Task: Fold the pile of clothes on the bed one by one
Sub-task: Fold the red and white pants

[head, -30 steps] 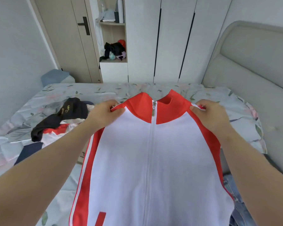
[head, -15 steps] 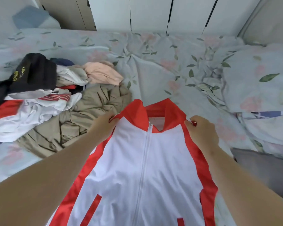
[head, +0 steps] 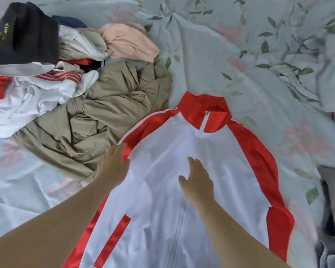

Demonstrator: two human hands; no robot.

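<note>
A white zip jacket [head: 226, 171] with red collar, red sleeve panels and red pocket strips lies front up on the bed, collar pointing away from me. My left hand [head: 113, 164] lies flat at the jacket's left shoulder edge, fingers straight. Resting flat on the white chest beside the zip, my right hand [head: 197, 182] has its fingers spread. To the left sits the pile of clothes [head: 46, 74]: a khaki garment [head: 112, 113], white and red pieces, a black item and a peach one.
The bed sheet [head: 259, 55] is pale blue-green with leaves and pink flowers, and wrinkled at the upper right. A grey object [head: 333, 200] lies at the right edge. Denim fabric [head: 329, 258] shows at the bottom right corner.
The jacket, held up by its shoulders a second ago, now lies flat on the bed. Both hands have let go of the shoulders and rest open on it. My view has tilted down.
</note>
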